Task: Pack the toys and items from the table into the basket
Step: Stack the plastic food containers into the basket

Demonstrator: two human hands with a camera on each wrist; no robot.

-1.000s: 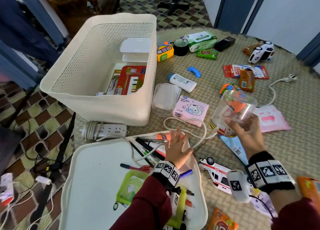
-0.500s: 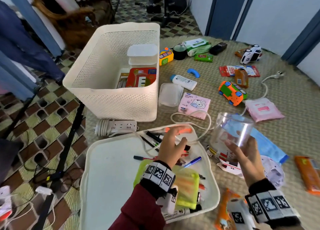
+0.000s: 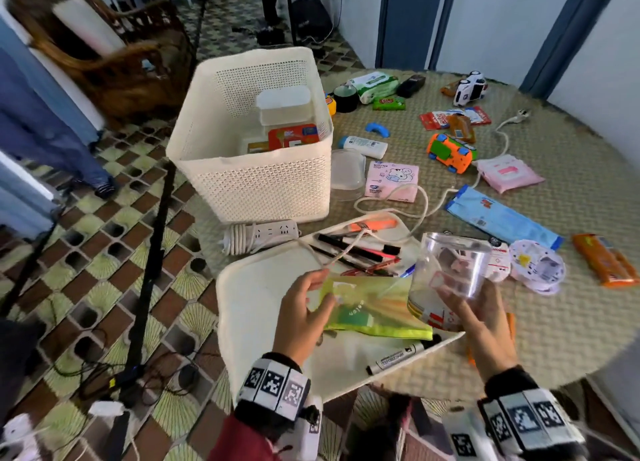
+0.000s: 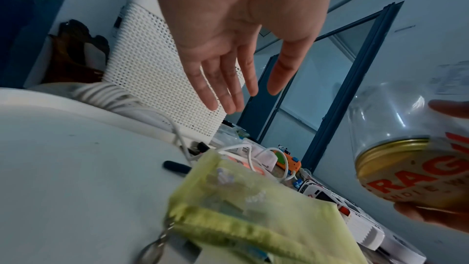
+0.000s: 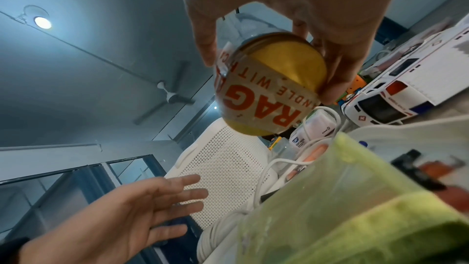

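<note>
While our right hand (image 3: 485,325) grasps the clear jar (image 3: 450,273) above the white tray (image 3: 256,287), our left hand (image 3: 304,308) hovers released over the green pouch (image 3: 374,315).

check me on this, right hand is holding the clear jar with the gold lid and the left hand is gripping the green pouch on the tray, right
Not quite. The right hand does hold the clear jar with the gold lid, but the left hand grips nothing: the left wrist view shows its fingers straight and spread in the air above the green pouch, which lies on the tray.
</note>
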